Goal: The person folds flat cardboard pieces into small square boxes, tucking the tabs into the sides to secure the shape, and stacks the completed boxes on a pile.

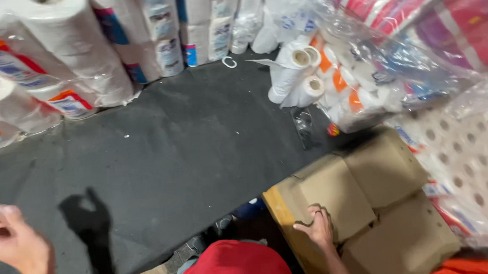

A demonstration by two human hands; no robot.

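Cardboard box sitting at 5 o'clock on dark floor. Right hand pressing its flap, fingers spread, gripping nothing. Left hand hovering at 8 o'clock, loosely open, empty. Wrapped paper rolls crowding 10 to 2 o'clock.

- One camera only is recording, worn on the person's head and tilting steeply down and forward.
- It is looking over a dark grey carpeted floor, which is filling the middle of the frame.
- It is sitting close to the flat brown cardboard box at the lower right, and well apart from the stacked white paper rolls in clear wrap along the top edge.
- Both hands are entering from the bottom edge, nearest the lens.
- No second view is sharing the scene.
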